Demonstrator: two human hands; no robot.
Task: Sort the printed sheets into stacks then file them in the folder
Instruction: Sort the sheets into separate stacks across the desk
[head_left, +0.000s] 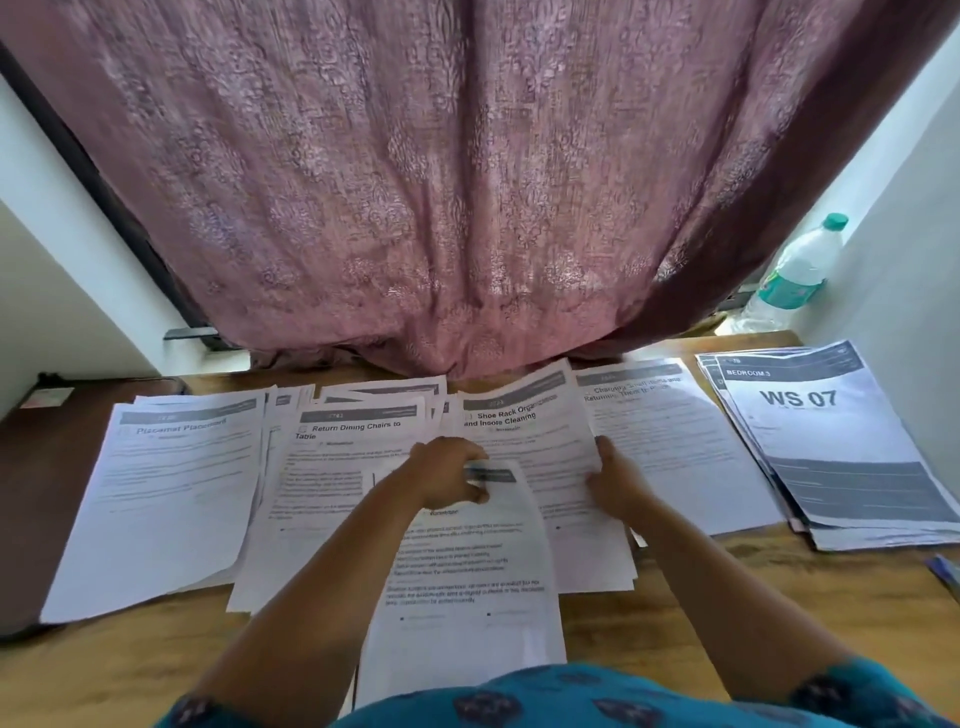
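Observation:
Several stacks of printed sheets lie in a row on the wooden table. From left: a "Placemat Placement" stack, a "Return Dining Chairs to Table" stack, a "Shoe Rack Organization" sheet, a fourth stack, and a "WS 07" stack at the far right. My right hand holds the right edge of the shoe rack sheet, which is lifted and tilted. My left hand grips the top of a near pile of sheets in front of me. No folder is in view.
A mauve curtain hangs over the table's far edge. A plastic water bottle stands at the back right by the white wall. A dark panel covers the table's left end. A blue object pokes in at the right edge.

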